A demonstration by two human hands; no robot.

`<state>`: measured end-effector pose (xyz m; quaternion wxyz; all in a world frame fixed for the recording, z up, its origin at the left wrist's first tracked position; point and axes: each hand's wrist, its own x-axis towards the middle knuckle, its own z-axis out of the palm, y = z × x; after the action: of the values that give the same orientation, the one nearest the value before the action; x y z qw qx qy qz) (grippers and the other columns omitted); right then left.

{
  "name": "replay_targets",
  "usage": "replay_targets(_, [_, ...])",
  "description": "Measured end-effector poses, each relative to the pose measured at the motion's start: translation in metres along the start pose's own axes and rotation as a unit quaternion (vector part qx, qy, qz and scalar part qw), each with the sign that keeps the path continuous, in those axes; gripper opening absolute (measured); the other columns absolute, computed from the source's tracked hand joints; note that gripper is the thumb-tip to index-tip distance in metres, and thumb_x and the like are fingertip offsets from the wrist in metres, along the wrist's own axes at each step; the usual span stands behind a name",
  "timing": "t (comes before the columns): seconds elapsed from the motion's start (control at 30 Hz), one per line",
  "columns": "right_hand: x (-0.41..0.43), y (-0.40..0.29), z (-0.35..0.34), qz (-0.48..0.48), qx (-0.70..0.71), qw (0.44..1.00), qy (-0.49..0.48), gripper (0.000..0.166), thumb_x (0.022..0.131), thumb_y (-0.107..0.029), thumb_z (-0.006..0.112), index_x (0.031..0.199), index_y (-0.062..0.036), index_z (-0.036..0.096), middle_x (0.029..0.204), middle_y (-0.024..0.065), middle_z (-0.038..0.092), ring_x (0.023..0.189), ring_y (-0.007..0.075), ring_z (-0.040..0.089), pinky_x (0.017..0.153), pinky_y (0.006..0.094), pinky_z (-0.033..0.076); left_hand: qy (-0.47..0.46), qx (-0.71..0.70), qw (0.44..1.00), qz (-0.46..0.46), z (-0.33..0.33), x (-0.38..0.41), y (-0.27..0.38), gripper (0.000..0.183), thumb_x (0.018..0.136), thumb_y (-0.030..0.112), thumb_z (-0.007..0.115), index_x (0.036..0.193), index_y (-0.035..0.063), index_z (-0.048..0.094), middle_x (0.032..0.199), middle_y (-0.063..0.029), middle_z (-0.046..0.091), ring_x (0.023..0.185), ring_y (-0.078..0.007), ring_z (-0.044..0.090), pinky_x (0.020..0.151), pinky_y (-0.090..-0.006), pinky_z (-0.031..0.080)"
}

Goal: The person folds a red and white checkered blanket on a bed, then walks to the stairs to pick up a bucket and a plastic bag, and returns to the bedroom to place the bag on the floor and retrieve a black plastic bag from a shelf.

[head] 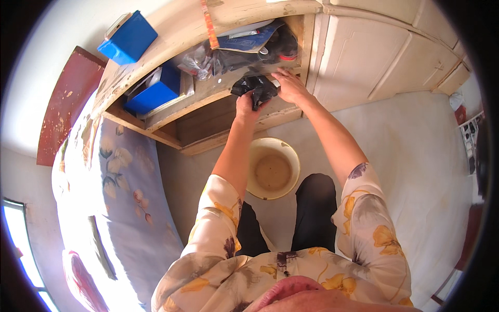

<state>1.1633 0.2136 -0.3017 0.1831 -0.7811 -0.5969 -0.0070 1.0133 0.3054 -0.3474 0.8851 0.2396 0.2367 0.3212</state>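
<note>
A bunched black plastic bag [255, 86] is gripped in my left hand [249, 105] at the front of an open wooden cabinet [210, 95]. My right hand [290, 86] is beside the bag's right edge, its fingers spread over the cabinet shelf; a small white thing shows near its thumb, and whether it is held I cannot tell. Behind both hands, the upper shelf holds clear plastic bags [199, 62], a blue booklet [247, 41] and dark bags. A blue box [158, 89] sits in the cabinet's left part.
On the floor below the cabinet, between it and my knees, stands a cream basin [273, 169]. Another blue box [128, 38] is on the cabinet top. A bed with a floral cover [132, 195] lies at the left, and closed cabinet doors [362, 50] are at the right.
</note>
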Motion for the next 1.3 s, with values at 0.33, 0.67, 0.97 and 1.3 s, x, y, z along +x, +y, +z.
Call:
replay_targets(0.33, [-0.085, -0.08, 0.047, 0.156, 0.687, 0.709, -0.013, 0.036, 0.082, -0.028, 0.07, 0.106, -0.0042, 0.06, 0.093, 0.0031, 0.063, 0.085, 0.0109, 0.059, 0.076, 0.0264, 0.047, 0.093, 0.283, 0.946, 0.126, -0.023, -0.099, -0.01, 0.016, 0.083, -0.001, 0.056, 0.097, 0.0011, 0.063, 0.088, -0.0055, 0.066, 0.076, -0.0147, 0.063, 0.068, -0.0287, 0.052])
replay_targets(0.67, [-0.16, -0.161, 0.052, 0.314, 0.864, 0.333, -0.21, 0.033, 0.079, -0.017, 0.065, 0.107, 0.0008, 0.058, 0.1, 0.0101, 0.066, 0.089, 0.0202, 0.065, 0.084, 0.0326, 0.053, 0.087, 0.299, 0.934, 0.174, -0.047, -0.242, 0.081, 0.022, 0.082, -0.003, 0.05, 0.096, 0.0, 0.066, 0.088, -0.0016, 0.067, 0.079, -0.0091, 0.061, 0.074, -0.0242, 0.048])
replay_targets(0.97, [-0.184, -0.153, 0.078, 0.363, 0.842, 0.333, -0.218, 0.03, 0.08, -0.015, 0.062, 0.105, 0.0014, 0.058, 0.097, 0.0097, 0.066, 0.087, 0.02, 0.064, 0.081, 0.0346, 0.053, 0.134, 0.095, 0.947, 0.275, -0.102, -0.26, 0.131, 0.025, 0.09, 0.026, 0.048, 0.102, 0.0076, 0.059, 0.095, -0.009, 0.065, 0.086, -0.0242, 0.063, 0.079, -0.0363, 0.052])
replay_targets(1.3, [-0.194, -0.11, 0.057, 0.351, 0.8, 0.457, -0.167, 0.023, 0.08, -0.012, 0.06, 0.1, -0.0021, 0.057, 0.09, 0.0071, 0.063, 0.082, 0.018, 0.062, 0.075, 0.0332, 0.052, -0.016, -0.111, 0.944, 0.311, -0.108, -0.235, 0.138, 0.041, 0.089, 0.044, 0.051, 0.117, 0.0142, 0.056, 0.113, -0.0065, 0.061, 0.104, -0.0238, 0.058, 0.092, -0.0399, 0.047])
